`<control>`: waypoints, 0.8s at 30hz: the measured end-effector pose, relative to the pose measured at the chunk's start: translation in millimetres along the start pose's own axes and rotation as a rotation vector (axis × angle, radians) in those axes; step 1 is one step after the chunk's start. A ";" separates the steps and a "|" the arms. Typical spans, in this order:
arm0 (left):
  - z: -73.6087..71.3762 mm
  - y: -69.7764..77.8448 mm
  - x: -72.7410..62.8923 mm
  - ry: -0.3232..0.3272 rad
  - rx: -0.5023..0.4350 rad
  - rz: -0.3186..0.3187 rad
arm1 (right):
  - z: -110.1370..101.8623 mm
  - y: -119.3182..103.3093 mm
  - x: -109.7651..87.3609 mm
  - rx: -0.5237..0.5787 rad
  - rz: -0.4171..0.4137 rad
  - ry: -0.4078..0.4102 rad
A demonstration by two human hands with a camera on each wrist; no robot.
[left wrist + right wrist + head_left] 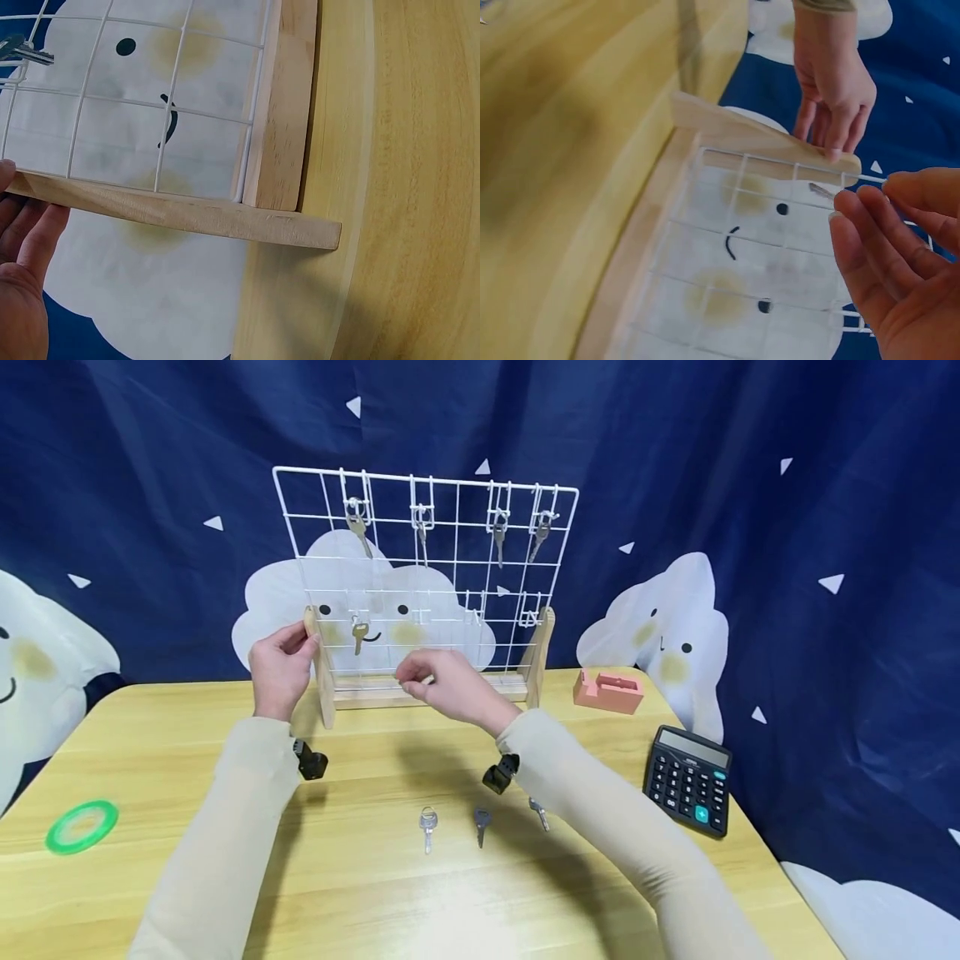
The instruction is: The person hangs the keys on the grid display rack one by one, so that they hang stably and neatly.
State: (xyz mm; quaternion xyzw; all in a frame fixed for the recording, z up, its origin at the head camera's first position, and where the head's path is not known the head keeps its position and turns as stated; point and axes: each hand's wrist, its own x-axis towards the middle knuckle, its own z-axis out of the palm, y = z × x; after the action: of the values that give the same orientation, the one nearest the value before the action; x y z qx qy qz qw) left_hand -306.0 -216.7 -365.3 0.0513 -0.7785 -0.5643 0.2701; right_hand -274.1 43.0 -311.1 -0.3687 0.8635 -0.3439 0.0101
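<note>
A white wire grid rack [456, 562] stands in wooden supports at the back of the table. My left hand [282, 667] holds the rack's left wooden upright [187, 217], thumb on one side and fingers on the other. In front of the grid's lower part is my right hand [450, 683], fingers loosely bent, with nothing showing between them in the right wrist view. Several keys hang along the upper hooks, among them a brass-toned key [358, 532] and a silver key [499, 539]. One brass key [360, 637] hangs on the lower row, left of my right hand.
On the table before the rack lie a ring-topped key [428, 829], a dark key [482, 825] and another key [538, 814] beside my right sleeve. A pink tape dispenser [609, 693] and black calculator [688, 779] are at right, a green tape roll [81, 827] at left.
</note>
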 end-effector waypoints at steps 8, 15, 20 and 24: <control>1.2 0.8 0.1 -0.009 -0.011 -0.008 | 2.9 14.7 -32.3 0.041 0.062 -0.071; -0.4 0.8 -1.6 -0.024 0.021 -0.001 | 7.4 27.2 -54.7 0.059 0.137 -0.113; -1.9 1.9 -1.0 -0.020 0.018 -0.002 | 13.8 33.7 -67.0 0.065 0.159 -0.161; -0.9 1.7 -0.1 -0.019 0.019 -0.006 | 22.5 38.8 -74.6 0.059 0.168 -0.201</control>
State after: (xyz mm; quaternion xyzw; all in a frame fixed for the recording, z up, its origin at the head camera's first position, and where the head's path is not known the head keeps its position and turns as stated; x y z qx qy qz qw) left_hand -305.2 -216.8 -363.6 0.0509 -0.7863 -0.5579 0.2603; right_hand -238.2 96.9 -369.3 -0.3274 0.8755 -0.3283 0.1360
